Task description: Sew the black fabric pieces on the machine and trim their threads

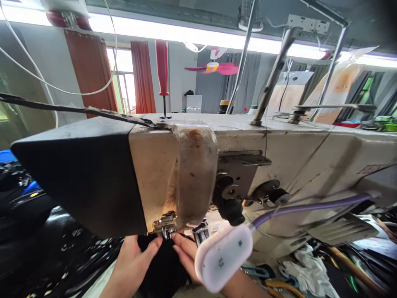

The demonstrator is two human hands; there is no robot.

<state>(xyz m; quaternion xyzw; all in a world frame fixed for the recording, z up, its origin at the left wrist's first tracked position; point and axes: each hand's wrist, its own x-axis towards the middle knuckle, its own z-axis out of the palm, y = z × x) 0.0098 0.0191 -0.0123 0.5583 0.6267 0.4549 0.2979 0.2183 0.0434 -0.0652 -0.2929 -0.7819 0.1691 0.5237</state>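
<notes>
The black fabric [163,267] lies beneath the needle area of an industrial sewing machine [158,174], between the person's two hands. The left hand [132,258] grasps it at its left side, thumb tip beside the presser foot [168,234]. The right hand [186,251] touches the fabric's other side, fingertips close to the foot; whether it pinches the cloth I cannot tell (the lamp head [225,258] hides part of that hand). A purple gooseneck [313,206] carries the lamp head. On top of the machine, a red-handled screwdriver [163,70] stands upright, its tip down.
</notes>
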